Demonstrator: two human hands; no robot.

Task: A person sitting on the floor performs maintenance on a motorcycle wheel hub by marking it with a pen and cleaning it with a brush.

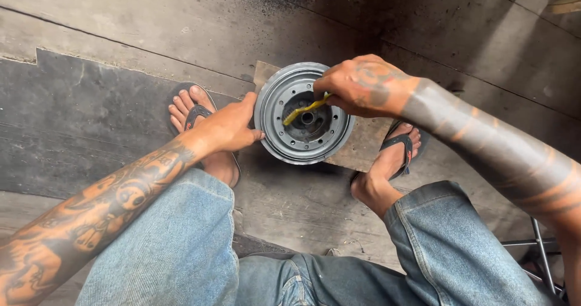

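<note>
— What is closest to us, at the bottom of the frame?

— Two knees in blue jeans [181, 245]. Just past them are two feet in flip-flops [396, 154] on the dark wooden floor [121, 27].

— And where is the round grey metal wheel part [304, 113]?

— In the middle of the frame, between the feet, lying flat on a small brown board [363, 145].

— Which hand is on it?

— Both. The left hand [227, 127] rests against its left rim, fingers pressed together. The right hand [360, 88] comes from the upper right, fingers pinching a thin yellow brush [305, 108].

— Which way does the brush point?

— It slants down to the left, from the fingers toward the hole in the middle. The right hand is nearer that hole.
</note>
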